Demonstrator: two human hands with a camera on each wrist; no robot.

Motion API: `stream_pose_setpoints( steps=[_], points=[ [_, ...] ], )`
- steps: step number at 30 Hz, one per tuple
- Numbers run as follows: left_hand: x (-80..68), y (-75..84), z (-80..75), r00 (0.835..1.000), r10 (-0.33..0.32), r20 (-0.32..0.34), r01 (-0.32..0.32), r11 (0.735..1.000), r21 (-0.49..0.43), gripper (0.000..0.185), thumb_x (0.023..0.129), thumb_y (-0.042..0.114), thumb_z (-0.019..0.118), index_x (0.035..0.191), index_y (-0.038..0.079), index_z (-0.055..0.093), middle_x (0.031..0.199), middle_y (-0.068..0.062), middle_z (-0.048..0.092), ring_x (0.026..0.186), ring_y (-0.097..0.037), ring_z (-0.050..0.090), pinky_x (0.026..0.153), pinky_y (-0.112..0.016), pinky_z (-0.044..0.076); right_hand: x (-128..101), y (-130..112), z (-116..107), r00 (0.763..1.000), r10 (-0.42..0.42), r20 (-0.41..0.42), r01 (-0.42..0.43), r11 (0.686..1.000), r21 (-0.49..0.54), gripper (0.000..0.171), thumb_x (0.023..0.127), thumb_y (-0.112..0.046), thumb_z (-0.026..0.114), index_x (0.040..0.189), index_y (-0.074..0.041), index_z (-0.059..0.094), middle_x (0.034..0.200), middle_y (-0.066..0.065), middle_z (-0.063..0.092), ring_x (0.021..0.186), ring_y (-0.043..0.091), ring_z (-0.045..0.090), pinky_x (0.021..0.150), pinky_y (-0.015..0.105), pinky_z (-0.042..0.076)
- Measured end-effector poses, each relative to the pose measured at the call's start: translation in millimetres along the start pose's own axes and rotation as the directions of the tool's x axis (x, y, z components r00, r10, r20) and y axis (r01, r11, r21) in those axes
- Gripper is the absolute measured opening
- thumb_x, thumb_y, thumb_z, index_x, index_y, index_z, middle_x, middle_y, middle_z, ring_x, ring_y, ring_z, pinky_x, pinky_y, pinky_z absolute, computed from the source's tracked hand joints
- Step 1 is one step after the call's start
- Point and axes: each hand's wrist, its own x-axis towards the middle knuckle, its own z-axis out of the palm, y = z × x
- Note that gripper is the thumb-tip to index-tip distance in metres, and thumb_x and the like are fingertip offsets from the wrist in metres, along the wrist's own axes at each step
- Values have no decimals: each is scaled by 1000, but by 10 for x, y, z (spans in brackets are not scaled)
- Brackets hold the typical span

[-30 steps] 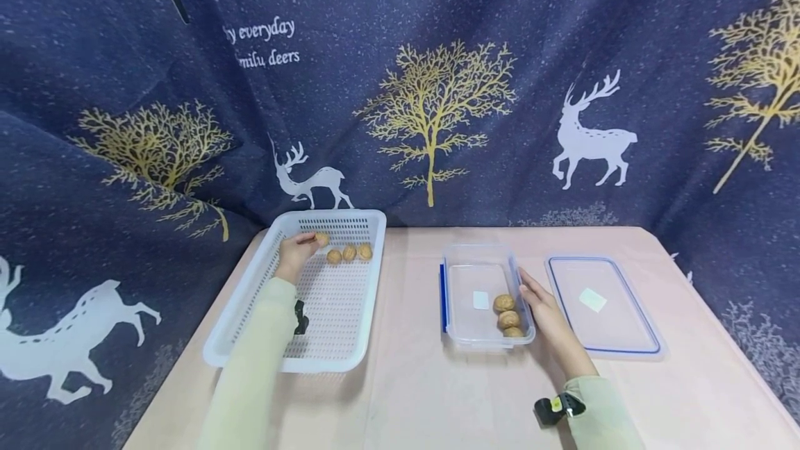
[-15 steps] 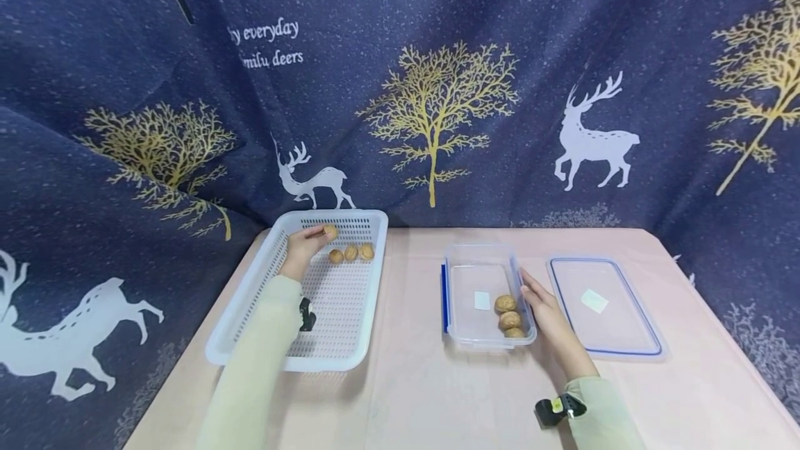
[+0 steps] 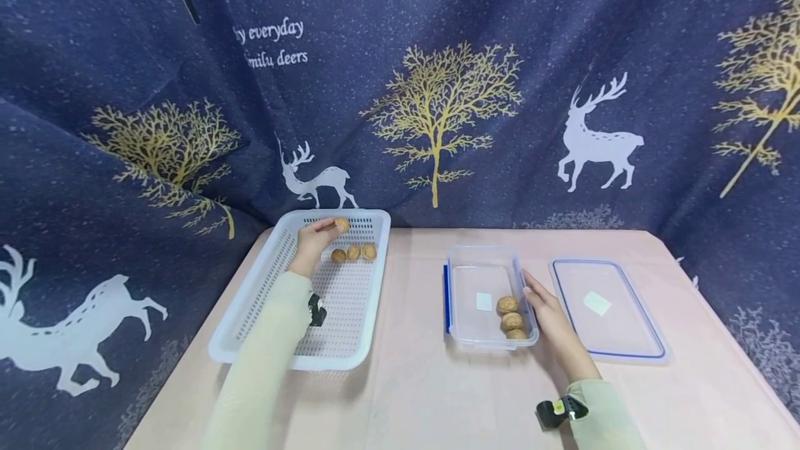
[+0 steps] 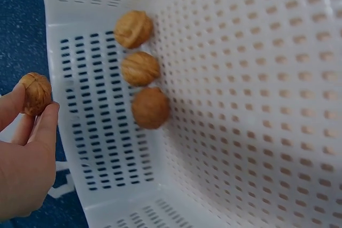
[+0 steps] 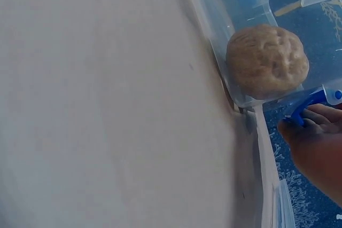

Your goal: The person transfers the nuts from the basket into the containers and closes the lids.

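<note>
In the head view my left hand (image 3: pixel 312 245) is over the far part of a white perforated plastic basket (image 3: pixel 219 351), pinching a walnut (image 3: pixel 341 224) between thumb and fingertips. The left wrist view shows this walnut (image 4: pixel 36 94) at the basket's rim level. Below it, three walnuts (image 4: pixel 140 69) lie in a row along the basket's far side. My right hand (image 3: pixel 550 311) holds the right side of a clear plastic food container (image 3: pixel 478 276), at a blue clip (image 5: pixel 312 102) in the right wrist view. Three walnuts (image 3: pixel 512 321) line the container's right side.
A clear lid (image 3: pixel 625 318) with a blue seal and a pale square label lies right of the container. The container's left side has a blue clip hanging down. A dark blue printed cloth (image 3: pixel 375 89) hangs behind the pink-covered table (image 3: pixel 412 394).
The left hand has lifted the walnut slightly and moved it right and away, towards the basket's far rim. The right hand and container have stayed in place; the head view has shifted slightly.
</note>
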Motion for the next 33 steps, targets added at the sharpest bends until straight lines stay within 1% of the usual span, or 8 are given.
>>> stream_pose_setpoints(
  steps=[4,8,10,15,17,24,30,33],
  points=[
    [0,87,62,1000,-15,11,16,999,-37,46,90,8,67,133,0,54,135,-18,54,125,-26,52,104,-31,44,-1,11,-7,1000,-4,-3,4,1000,16,53,106,-21,32,153,-5,14,159,17,6,145,38,0,117,53,3],
    [-20,174,120,1000,-10,10,11,999,-36,46,90,8,67,133,0,54,134,-18,55,123,-26,53,103,-31,44,10,27,-11,1000,5,-5,-5,999,35,52,106,-19,32,153,-6,14,159,16,5,146,37,-1,117,53,2],
    [-30,218,153,1000,-7,16,8,999,-51,46,90,7,66,134,-1,53,135,-19,55,124,-27,53,103,-31,44,13,32,-12,1000,13,-6,-12,999,40,52,106,-19,32,153,-6,14,160,15,5,146,36,-1,117,53,2],
    [-39,306,253,999,-29,27,31,995,-91,46,90,10,68,134,3,55,135,-15,56,124,-25,53,104,-30,44,3,20,-13,1000,12,-3,-11,999,35,53,106,-20,32,153,-6,13,160,15,5,146,36,-1,117,53,2],
    [-49,338,302,999,-28,35,31,995,-98,46,90,11,68,133,5,56,135,-13,57,123,-24,54,104,-30,43,-6,9,-12,1000,2,-5,-2,1000,26,53,106,-20,32,153,-6,14,159,16,6,145,37,-1,117,53,3],
    [-139,480,498,997,39,65,-29,990,-137,44,90,8,66,132,2,55,134,-16,57,123,-25,54,103,-30,44,-12,-4,-6,1000,-16,-8,16,1000,11,53,106,-22,33,153,-6,15,159,17,7,145,38,0,117,54,3],
    [-169,576,687,996,48,75,-36,987,-158,44,89,7,68,131,2,57,131,-15,58,120,-25,56,98,-26,48,0,-3,-4,1000,-10,1,10,1000,20,53,106,-22,32,153,-6,13,159,16,5,145,37,-1,117,54,2],
    [-188,604,791,995,58,87,-41,981,-189,43,89,5,68,130,1,57,130,-16,59,119,-25,57,95,-25,49,19,8,-7,1000,1,7,-1,1000,24,53,106,-20,32,153,-6,13,160,16,4,145,37,-2,117,54,2]
  ],
)
